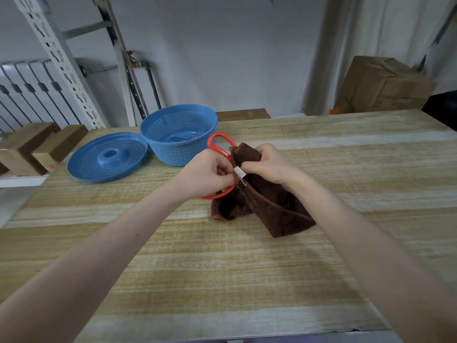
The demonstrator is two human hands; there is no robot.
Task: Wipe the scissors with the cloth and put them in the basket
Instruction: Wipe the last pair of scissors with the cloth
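- Because it fills most of the view, the wooden table [222, 268] comes first; the blue basket [173, 154] stands on its far left part, and every place below is told from that basket.
- Well to the right of the basket and behind the table's far edge sits a cardboard box [380, 82].
- Behind the basket and to its left, a white radiator [29, 95] stands against the wall.
- Just left of the basket, with the rims touching or nearly so, a blue lid [108, 157] lies flat on the table.
- The basket itself is upright and uncovered, with some thin metal pieces [184, 137] lying in its bottom; what they are is too small to tell.
- In front of the basket and to its right, a brown cloth [279, 209] is bunched up, its lower folds resting on the table.
- The right hand [269, 162] is closed round the top of the cloth, fingers curled and pinching the fabric.
- The left hand [210, 174], right in front of the basket, has its fingers curled round the handles of the scissors [210, 144].
- The scissors are held above the table, outside the basket: one red loop rises before the basket's near wall, and the blades are hidden inside the cloth.
- A small white label [239, 175] on the cloth's hem shows between the two hands.
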